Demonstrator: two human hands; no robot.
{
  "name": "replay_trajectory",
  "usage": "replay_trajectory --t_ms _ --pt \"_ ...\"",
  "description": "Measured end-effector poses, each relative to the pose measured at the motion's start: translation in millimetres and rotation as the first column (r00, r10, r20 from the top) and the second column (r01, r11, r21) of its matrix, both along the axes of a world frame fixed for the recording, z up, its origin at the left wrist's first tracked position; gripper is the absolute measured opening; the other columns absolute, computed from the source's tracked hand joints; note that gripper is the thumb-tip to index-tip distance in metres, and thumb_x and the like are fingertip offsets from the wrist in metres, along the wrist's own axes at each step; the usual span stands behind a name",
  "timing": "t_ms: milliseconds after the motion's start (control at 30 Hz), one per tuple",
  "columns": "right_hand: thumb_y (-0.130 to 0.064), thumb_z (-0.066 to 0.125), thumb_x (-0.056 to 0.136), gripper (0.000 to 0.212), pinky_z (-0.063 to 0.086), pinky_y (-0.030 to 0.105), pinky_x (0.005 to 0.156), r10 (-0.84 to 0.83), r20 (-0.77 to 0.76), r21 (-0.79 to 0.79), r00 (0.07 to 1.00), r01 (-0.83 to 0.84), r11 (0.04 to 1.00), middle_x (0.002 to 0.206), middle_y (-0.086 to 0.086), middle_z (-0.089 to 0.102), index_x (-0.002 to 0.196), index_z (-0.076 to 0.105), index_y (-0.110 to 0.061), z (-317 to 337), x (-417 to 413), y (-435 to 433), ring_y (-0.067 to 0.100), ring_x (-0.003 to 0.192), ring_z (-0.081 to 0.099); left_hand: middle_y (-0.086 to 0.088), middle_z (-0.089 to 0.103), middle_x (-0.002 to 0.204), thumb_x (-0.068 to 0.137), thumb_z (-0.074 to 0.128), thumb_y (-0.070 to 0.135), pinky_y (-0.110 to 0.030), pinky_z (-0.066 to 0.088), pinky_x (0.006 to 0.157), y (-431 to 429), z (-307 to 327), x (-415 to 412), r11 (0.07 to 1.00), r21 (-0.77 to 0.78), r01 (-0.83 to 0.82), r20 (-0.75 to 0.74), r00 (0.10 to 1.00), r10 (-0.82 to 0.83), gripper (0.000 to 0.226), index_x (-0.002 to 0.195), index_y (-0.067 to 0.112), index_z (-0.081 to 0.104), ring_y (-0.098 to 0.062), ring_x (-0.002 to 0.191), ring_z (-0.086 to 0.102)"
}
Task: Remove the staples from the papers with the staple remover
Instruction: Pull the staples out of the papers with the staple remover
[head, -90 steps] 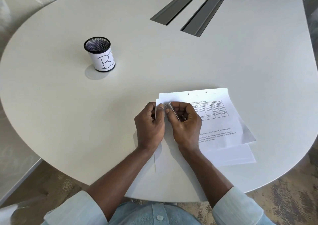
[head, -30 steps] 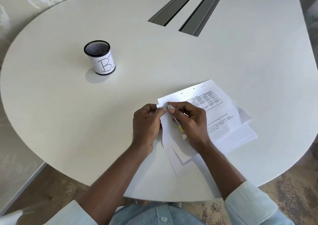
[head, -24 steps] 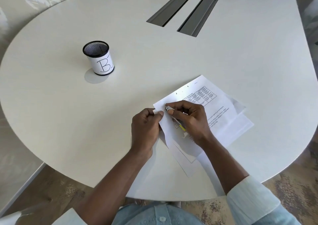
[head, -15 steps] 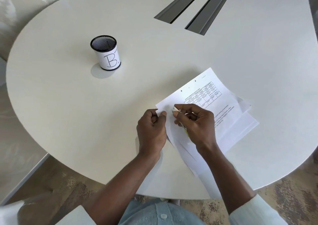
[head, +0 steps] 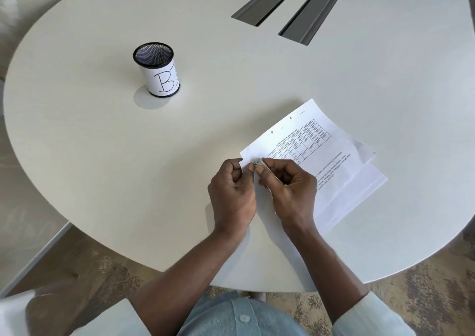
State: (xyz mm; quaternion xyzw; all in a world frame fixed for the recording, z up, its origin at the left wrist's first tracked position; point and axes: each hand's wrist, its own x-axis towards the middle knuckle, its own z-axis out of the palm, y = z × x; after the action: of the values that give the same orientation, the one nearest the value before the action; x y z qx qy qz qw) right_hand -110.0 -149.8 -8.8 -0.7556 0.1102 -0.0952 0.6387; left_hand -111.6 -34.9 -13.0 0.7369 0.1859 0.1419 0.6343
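A stack of white papers [head: 331, 163] with a printed table lies slanted on the round white table [head: 180, 155], right of centre near the front edge. My left hand [head: 232, 194] pinches the papers' near-left corner between thumb and forefinger. My right hand [head: 290, 189] is closed around a thin staple remover [head: 259, 162]. Its metal tip sits at that same corner, right beside my left thumb. Most of the tool is hidden inside my fist. The staple itself is too small to make out.
A black mesh pen cup [head: 156, 72] with a white label marked "B" stands at the left back of the table. Two grey cable slots [head: 288, 9] are set into the tabletop at the far side. The table's front edge curves just below my forearms.
The papers have turned counter-clockwise, so the printed sheet now slants up to the right. Both hands have stayed together at the corner, the tool tip still against it.
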Motion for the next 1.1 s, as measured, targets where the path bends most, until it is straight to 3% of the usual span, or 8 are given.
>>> replay_trajectory --t_ms 200,300,367,500,700,867,967,1100 --pt "-0.019 0.091 0.092 0.012 0.066 0.034 0.084 -0.024 0.006 0.006 1.000 0.024 1.000 0.094 -0.001 0.086 0.102 0.085 -0.016 0.1 -1.7 2.6 0.021 0.089 0.083 0.011 0.046 0.052 0.101 0.075 0.009 -0.022 0.044 0.058 -2.4 0.8 -5.0 1.000 -0.002 -0.018 0.045 0.999 0.018 0.013 0.089 0.007 0.070 -0.008 0.050 0.042" --pt "-0.021 0.091 0.092 0.011 0.064 0.033 0.078 -0.039 -0.009 0.000 0.999 0.039 0.999 0.090 0.000 0.085 0.100 0.085 -0.018 -0.5 -2.3 4.9 0.020 0.084 0.082 0.007 0.054 0.052 0.101 0.076 0.011 -0.033 0.050 0.061 -1.7 0.5 -6.5 0.999 -0.031 -0.019 0.045 0.999 0.020 0.011 0.092 0.007 0.071 -0.011 0.052 0.044" --pt "-0.021 0.090 0.092 0.009 0.061 0.029 0.071 -0.041 -0.010 0.016 0.999 0.041 0.999 0.084 0.000 0.085 0.100 0.086 -0.019 -1.0 -3.0 5.8 0.018 0.077 0.081 -0.015 0.060 0.058 0.101 0.075 0.013 -0.047 0.054 0.062 -1.6 0.1 -7.1 0.997 -0.072 -0.011 0.036 0.999 0.014 0.010 0.094 0.007 0.072 -0.020 0.055 0.046" --pt "-0.021 0.090 0.090 0.010 0.062 0.026 0.077 -0.013 0.018 0.061 1.000 0.012 0.998 0.092 0.001 0.086 0.100 0.088 -0.020 1.0 1.3 3.6 0.020 0.083 0.083 -0.031 0.059 0.066 0.098 0.076 0.022 -0.062 0.061 0.071 -0.6 4.3 -5.7 0.985 -0.174 -0.003 0.022 1.000 0.007 0.016 0.092 0.007 0.073 -0.025 0.063 0.047" --pt "-0.014 0.089 0.091 0.011 0.066 0.046 0.085 0.107 -0.015 0.068 0.994 -0.106 0.992 0.093 0.006 0.086 0.100 0.090 -0.020 3.7 12.7 -8.1 0.023 0.081 0.080 -0.010 0.075 0.068 0.093 0.077 0.019 -0.068 0.065 0.089 2.1 10.2 -4.8 0.924 -0.383 0.001 -0.066 0.997 -0.029 0.006 0.088 0.016 0.080 -0.026 0.074 0.067" --pt "-0.018 0.084 0.088 0.010 0.065 0.045 0.085 0.102 -0.014 0.085 0.995 -0.101 0.991 0.094 0.008 0.085 0.096 0.090 -0.022 2.0 9.5 -9.9 0.026 0.085 0.081 -0.003 0.068 0.058 0.089 0.077 0.026 -0.066 0.066 0.088 -0.3 10.5 -7.7 0.940 -0.341 -0.009 -0.066 0.998 -0.014 0.007 0.091 0.019 0.077 -0.021 0.067 0.059" --pt "-0.013 0.084 0.092 0.013 0.065 0.041 0.085 0.084 0.008 0.074 0.996 -0.085 0.994 0.098 0.005 0.085 0.099 0.090 -0.022 0.3 5.2 -7.2 0.026 0.088 0.082 -0.025 0.066 0.065 0.093 0.075 0.027 -0.065 0.065 0.087 -3.6 8.7 -9.5 0.961 -0.277 -0.004 -0.029 1.000 -0.004 0.015 0.096 0.013 0.075 -0.021 0.066 0.055" --pt "-0.015 0.084 0.090 0.014 0.065 0.041 0.088 0.048 0.040 0.031 0.998 -0.050 0.998 0.103 0.001 0.085 0.103 0.090 -0.018 -2.5 1.7 -5.8 0.028 0.092 0.082 -0.022 0.063 0.062 0.096 0.074 0.024 -0.058 0.065 0.082 -5.3 9.3 -10.4 0.989 -0.146 -0.007 0.011 1.000 0.008 0.016 0.088 0.035 0.068 -0.034 0.059 0.054"
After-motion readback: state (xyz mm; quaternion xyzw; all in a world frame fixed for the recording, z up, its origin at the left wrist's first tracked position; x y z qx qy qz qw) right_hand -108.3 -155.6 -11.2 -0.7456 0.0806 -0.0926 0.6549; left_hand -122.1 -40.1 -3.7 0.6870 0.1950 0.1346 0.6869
